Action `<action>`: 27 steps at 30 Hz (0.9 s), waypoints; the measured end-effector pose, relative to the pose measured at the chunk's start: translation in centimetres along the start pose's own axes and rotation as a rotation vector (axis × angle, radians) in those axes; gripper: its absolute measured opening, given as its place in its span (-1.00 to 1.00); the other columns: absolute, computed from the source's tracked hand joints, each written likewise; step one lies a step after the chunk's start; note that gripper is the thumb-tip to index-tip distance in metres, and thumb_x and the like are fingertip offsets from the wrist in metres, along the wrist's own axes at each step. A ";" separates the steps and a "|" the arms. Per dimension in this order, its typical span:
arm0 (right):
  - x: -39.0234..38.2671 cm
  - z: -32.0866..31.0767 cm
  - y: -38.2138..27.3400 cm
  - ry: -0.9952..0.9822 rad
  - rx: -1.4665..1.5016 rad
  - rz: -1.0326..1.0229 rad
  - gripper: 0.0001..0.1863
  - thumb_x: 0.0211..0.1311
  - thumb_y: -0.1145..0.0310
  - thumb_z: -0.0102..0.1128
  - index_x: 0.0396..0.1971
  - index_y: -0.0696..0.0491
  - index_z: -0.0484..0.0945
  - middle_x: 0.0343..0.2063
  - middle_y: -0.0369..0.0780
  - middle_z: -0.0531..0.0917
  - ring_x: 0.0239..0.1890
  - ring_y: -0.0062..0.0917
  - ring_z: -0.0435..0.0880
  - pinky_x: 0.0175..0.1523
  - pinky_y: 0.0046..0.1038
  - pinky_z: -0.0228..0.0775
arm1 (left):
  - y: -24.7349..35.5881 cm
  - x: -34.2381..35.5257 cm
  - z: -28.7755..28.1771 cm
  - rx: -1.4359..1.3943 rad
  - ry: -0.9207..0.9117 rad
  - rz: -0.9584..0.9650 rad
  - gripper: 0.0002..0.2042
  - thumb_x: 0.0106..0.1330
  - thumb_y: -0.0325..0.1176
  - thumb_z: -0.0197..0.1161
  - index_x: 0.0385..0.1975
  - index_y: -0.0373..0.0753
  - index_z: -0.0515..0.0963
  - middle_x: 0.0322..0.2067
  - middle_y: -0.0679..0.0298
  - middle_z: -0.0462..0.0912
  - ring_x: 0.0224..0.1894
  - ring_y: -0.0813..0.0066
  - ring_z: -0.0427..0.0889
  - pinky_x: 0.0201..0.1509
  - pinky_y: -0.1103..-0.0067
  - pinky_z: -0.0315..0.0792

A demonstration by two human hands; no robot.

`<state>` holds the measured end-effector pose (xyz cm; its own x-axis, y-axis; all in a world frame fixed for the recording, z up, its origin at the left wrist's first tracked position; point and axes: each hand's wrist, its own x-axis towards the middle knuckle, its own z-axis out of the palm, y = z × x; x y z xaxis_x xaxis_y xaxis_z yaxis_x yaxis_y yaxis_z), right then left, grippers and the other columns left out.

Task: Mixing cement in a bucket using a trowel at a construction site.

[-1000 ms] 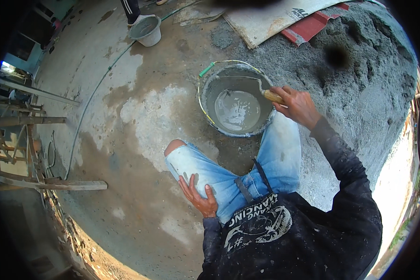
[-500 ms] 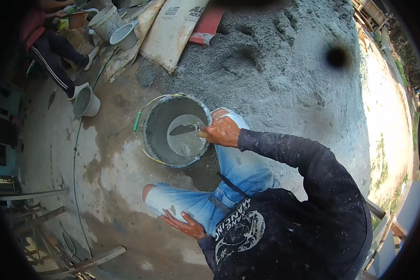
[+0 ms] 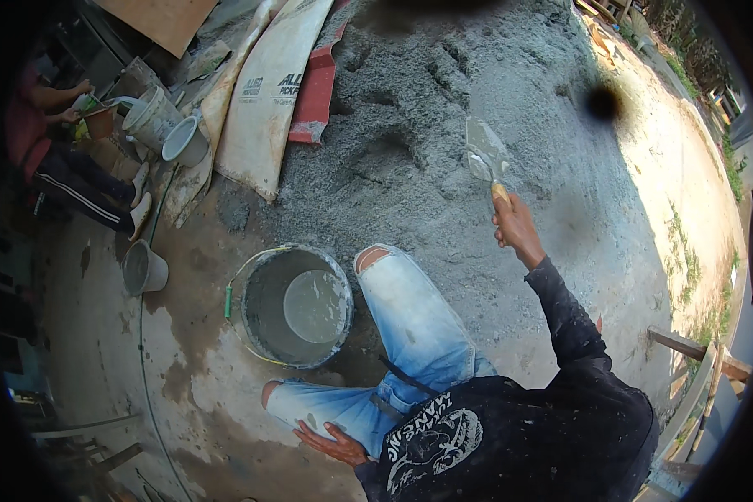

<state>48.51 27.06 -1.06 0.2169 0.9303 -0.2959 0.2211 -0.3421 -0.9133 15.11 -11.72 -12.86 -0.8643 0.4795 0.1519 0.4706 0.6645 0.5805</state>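
Note:
My right hand (image 3: 515, 219) grips the wooden handle of a trowel (image 3: 487, 151), its wet, cement-smeared blade held out over the grey heap of cement mix (image 3: 565, 184) at my right. My left hand (image 3: 330, 437) lies on my left thigh in pale jeans (image 3: 335, 406), fingers spread and holding nothing. In front of my legs, a little left of my right knee, stands a cement-coated bucket (image 3: 263, 305) with a green-gripped wire handle, grey liquid in its bottom.
A person (image 3: 67, 176) in dark striped trousers is busy among buckets (image 3: 151, 113) at the upper left. A smaller bucket (image 3: 146, 268) stands by a hose (image 3: 142, 351). Worn sheets (image 3: 259, 142) and a red panel (image 3: 305, 117) edge the heap. Timbers (image 3: 686, 347) lie at the right.
My right hand has lifted the trowel out of the bucket and moved it right, over the heap. The view has swung rightward. My left hand stays on my thigh.

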 end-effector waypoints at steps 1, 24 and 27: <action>1.5 -1.4 -0.3 -0.002 0.004 -0.006 -0.59 0.35 0.04 -0.02 -0.16 0.14 0.37 -0.58 -0.35 0.43 -0.74 -0.72 0.35 -0.73 -0.60 0.21 | 0.1 -0.1 -0.1 0.000 0.005 0.004 -0.41 0.44 0.05 -0.12 0.32 -0.26 0.20 0.35 -0.17 0.04 0.41 -0.08 0.01 0.41 0.13 -0.07; 15.3 -1.2 -7.0 -0.358 0.077 0.026 -0.63 0.36 0.10 0.03 -0.15 0.16 0.41 -0.61 -0.39 0.45 -0.76 -0.85 0.31 -0.77 -0.72 0.17 | 2.7 -1.3 -1.5 0.066 -0.024 -0.028 -0.34 0.40 0.14 -0.10 0.35 -0.20 0.15 0.38 -0.17 -0.05 0.41 -0.13 -0.02 0.40 0.08 -0.06; 11.9 1.8 -7.6 -0.506 0.062 0.010 -0.65 0.38 0.12 0.00 -0.18 0.16 0.43 -0.62 -0.40 0.44 -0.76 -0.87 0.31 -0.78 -0.75 0.18 | 1.8 -1.0 -1.1 0.015 -0.026 -0.021 -0.35 0.40 0.09 -0.06 0.36 -0.20 0.14 0.37 -0.17 -0.04 0.41 -0.14 -0.03 0.40 0.08 -0.06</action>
<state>47.73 40.92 1.84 -0.2722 0.8799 -0.3895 0.1607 -0.3575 -0.9200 16.62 -11.70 -11.09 -0.8690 0.4803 0.1191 0.4556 0.6826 0.5714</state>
